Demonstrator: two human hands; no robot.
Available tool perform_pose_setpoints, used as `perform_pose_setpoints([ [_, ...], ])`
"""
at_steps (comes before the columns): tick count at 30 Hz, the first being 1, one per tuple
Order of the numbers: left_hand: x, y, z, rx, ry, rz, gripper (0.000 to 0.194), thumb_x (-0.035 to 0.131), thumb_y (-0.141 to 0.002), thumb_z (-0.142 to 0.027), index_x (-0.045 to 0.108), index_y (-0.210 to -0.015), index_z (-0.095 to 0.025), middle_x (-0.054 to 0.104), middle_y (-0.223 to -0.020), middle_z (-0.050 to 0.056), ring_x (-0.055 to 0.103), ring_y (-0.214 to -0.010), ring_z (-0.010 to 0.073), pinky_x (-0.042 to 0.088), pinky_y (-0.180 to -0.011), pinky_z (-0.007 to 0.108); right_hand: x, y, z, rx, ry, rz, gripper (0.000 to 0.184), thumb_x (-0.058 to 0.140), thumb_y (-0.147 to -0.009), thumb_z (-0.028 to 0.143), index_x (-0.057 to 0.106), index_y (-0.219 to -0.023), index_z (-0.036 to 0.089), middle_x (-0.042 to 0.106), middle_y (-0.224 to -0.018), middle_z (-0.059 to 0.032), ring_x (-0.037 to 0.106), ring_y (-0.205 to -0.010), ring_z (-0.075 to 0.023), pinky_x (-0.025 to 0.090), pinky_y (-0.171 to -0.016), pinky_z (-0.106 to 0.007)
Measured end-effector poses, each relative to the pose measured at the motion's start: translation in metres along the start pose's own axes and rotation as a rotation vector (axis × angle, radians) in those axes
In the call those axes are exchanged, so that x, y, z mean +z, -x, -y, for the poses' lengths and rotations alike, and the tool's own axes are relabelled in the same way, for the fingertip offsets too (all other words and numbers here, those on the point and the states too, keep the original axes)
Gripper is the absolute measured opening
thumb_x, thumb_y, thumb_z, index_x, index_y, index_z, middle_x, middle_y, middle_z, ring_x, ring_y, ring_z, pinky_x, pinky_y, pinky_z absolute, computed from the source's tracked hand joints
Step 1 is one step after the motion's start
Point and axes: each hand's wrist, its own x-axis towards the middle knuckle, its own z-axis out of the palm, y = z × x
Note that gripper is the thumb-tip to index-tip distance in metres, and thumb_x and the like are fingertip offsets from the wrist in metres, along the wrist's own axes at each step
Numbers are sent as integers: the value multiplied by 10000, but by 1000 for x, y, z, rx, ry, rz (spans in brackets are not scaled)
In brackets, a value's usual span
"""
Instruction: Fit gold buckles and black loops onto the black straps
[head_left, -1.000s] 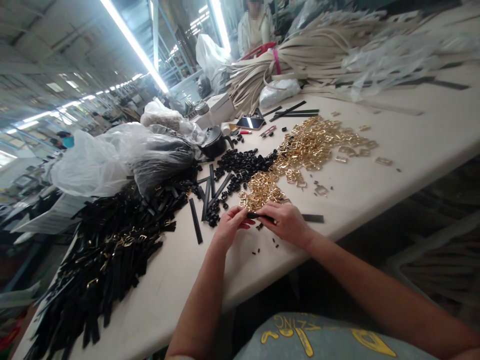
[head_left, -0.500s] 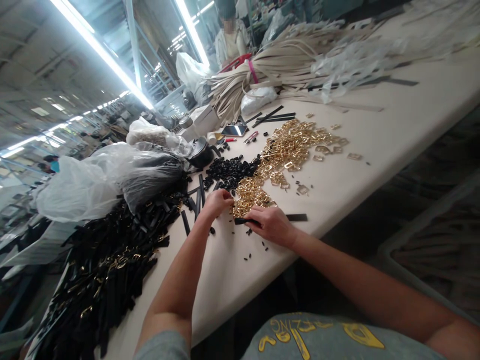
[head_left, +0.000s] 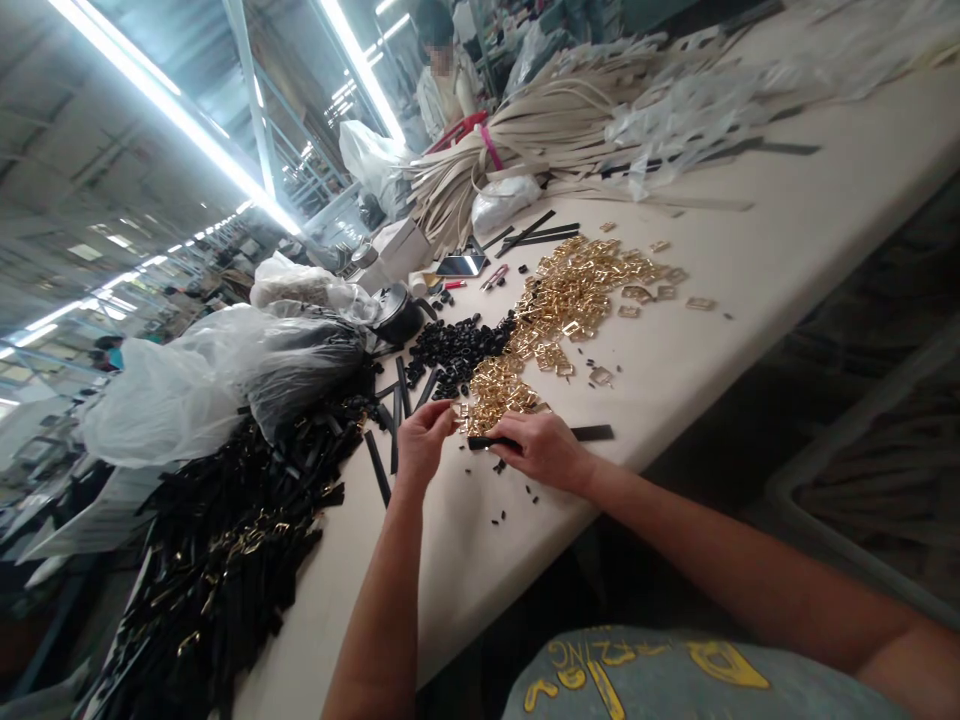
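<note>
Near the front edge of the table [head_left: 697, 380], a black strap [head_left: 481, 443] and a gold buckle [head_left: 463, 411] are held by two hands.
By the right hand [head_left: 546, 450], the strap is gripped in curled fingers, close behind its tip; by the left hand [head_left: 421, 440], nearly closed, the buckle is pinched at the fingertips. The strap is best kept flat and firm, and the buckle is better held only by its rim, so that its opening is not covered. Beside the fingers, space is narrowed by the buckle pile [head_left: 570, 300] and the pile of black loops [head_left: 465, 345]; small black bits [head_left: 496, 519] are scattered nearer the edge. Farther back, a phone [head_left: 461, 265] and a dark pot [head_left: 397, 315] are placed.
</note>
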Motion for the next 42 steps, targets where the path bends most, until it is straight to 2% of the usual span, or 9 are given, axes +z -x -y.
perform_pose_setpoints([
  [3,10,25,-2,5,188,-24,301,765,-695,-359,737,-912,-152,714,-768,39,617,-597,107,518,-627,240,0,0,0,51,-8,-27,43,636,-845,205,664,-876,196,691,-831,-11,635,-726,-139,406,-647,-238],
  [6,16,35,-1,21,284,-54,292,779,-696,-349,735,-914,-160,718,-787,33,618,-598,95,517,-620,223,-1,-1,-1,127,4,-49,67,631,-824,181,668,-877,198,694,-823,-4,629,-716,-134,409,-647,-234],
  [9,16,36,3,26,339,-55,275,788,-697,-335,735,-911,-172,717,-783,24,620,-602,88,517,-627,213,0,-2,-2,154,35,-29,72,629,-821,182,671,-877,201,696,-831,-3,626,-718,-134,406,-647,-236],
  [14,15,37,6,0,338,54,253,773,-724,-327,739,-924,-176,716,-773,24,623,-610,94,529,-648,228,1,-2,-1,140,53,-27,68,627,-830,195,670,-883,202,695,-835,-5,625,-717,-138,402,-642,-240],
  [20,18,35,7,-64,328,13,281,773,-705,-375,727,-884,-163,696,-734,13,594,-566,80,512,-598,212,-1,-2,1,92,23,-64,64,611,-840,184,660,-876,201,693,-819,-7,630,-737,-137,413,-667,-234],
  [30,37,38,12,-221,553,108,426,796,-658,-464,684,-943,-167,657,-712,-11,586,-548,67,518,-596,205,-1,-1,0,106,-10,-83,78,597,-857,205,663,-898,199,694,-832,-11,644,-742,-141,428,-672,-230],
  [37,44,43,9,-118,494,95,328,823,-646,-355,710,-900,-180,699,-847,10,616,-655,81,516,-646,202,0,-2,-1,124,-43,-85,87,606,-838,185,658,-907,197,704,-853,-19,649,-756,-151,445,-691,-243],
  [42,34,36,11,-238,634,102,332,858,-591,-296,701,-854,-170,698,-801,1,621,-631,71,512,-613,174,-9,-4,3,180,-191,13,164,600,-840,191,675,-986,199,716,-927,-25,657,-811,-157,464,-739,-248],
])
